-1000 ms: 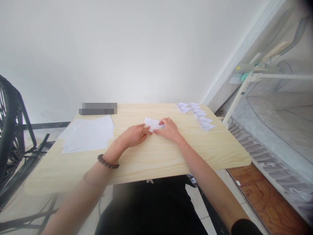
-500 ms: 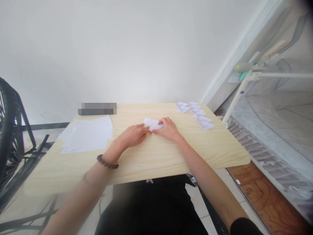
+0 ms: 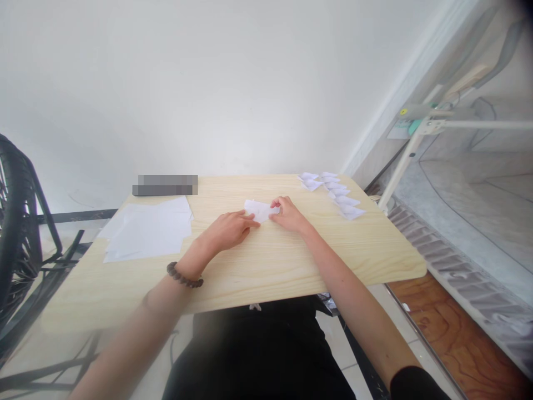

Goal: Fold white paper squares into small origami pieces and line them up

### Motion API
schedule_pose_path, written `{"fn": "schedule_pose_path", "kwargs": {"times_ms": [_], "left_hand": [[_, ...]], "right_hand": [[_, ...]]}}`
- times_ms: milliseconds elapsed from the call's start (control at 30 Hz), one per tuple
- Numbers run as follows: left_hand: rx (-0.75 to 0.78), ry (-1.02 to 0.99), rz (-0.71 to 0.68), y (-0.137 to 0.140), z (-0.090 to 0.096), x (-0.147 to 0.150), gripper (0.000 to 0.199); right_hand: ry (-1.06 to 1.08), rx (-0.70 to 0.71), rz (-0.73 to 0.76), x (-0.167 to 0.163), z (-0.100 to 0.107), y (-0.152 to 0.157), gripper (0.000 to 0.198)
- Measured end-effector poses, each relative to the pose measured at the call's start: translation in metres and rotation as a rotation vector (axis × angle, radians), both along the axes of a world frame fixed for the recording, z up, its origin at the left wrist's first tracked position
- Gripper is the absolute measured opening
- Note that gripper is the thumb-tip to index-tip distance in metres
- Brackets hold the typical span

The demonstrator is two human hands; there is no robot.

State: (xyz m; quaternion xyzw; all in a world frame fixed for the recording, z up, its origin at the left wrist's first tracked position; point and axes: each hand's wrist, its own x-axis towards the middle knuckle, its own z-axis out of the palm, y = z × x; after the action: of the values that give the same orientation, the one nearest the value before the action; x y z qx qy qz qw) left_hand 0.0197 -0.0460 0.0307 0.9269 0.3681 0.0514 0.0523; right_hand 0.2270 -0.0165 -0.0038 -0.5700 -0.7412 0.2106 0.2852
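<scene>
A small folded white sheet of paper [image 3: 259, 210] lies on the table in front of me. My left hand [image 3: 230, 229] holds its left part down, with the fingertips pressed on the paper and the lower edge. At the right end, my right hand [image 3: 288, 214] pinches the paper between thumb and curled fingers. Several folded white paper pieces [image 3: 350, 211] lie in two overlapping rows at the back right. To the left of my left hand is a loose pile of flat white sheets [image 3: 150, 228].
The light wooden table [image 3: 266, 266] stands against a white wall [image 3: 250, 83]. A blurred-out dark object [image 3: 164, 186] rests at its back left. A black woven chair [image 3: 16, 222] is beyond the left edge, and a white metal frame [image 3: 402, 164] rises to the right.
My right hand has shifted slightly right and up along the paper, its thumb moving from the lower middle to the right end. My left hand has stayed nearly in place.
</scene>
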Motion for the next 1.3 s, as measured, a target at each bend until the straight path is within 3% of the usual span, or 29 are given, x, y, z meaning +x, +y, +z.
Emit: {"fn": "schedule_pose_path", "kwargs": {"times_ms": [200, 467, 700, 867, 1100, 1300], "left_hand": [[-0.020, 0.002, 0.020, 0.001, 0.000, 0.000, 0.039], [-0.010, 0.004, 0.003, 0.001, -0.001, -0.001, 0.041], [0.030, -0.074, 0.051, 0.005, -0.006, -0.002, 0.037], [0.098, -0.180, 0.130, 0.008, -0.009, 0.001, 0.034], [0.131, -0.302, 0.174, 0.023, -0.025, -0.007, 0.040], [0.087, -0.288, 0.115, 0.029, -0.034, -0.010, 0.045]], "right_hand": [[0.096, -0.069, 0.064, 0.010, 0.006, 0.004, 0.022], [0.120, -0.073, 0.014, 0.015, 0.003, 0.007, 0.025], [0.058, 0.030, -0.075, 0.009, -0.007, 0.005, 0.030], [-0.177, 0.179, -0.057, -0.008, -0.009, -0.005, 0.041], [-0.225, 0.201, 0.083, -0.009, -0.008, -0.009, 0.032], [-0.153, 0.247, 0.147, -0.011, -0.006, -0.011, 0.032]]}}
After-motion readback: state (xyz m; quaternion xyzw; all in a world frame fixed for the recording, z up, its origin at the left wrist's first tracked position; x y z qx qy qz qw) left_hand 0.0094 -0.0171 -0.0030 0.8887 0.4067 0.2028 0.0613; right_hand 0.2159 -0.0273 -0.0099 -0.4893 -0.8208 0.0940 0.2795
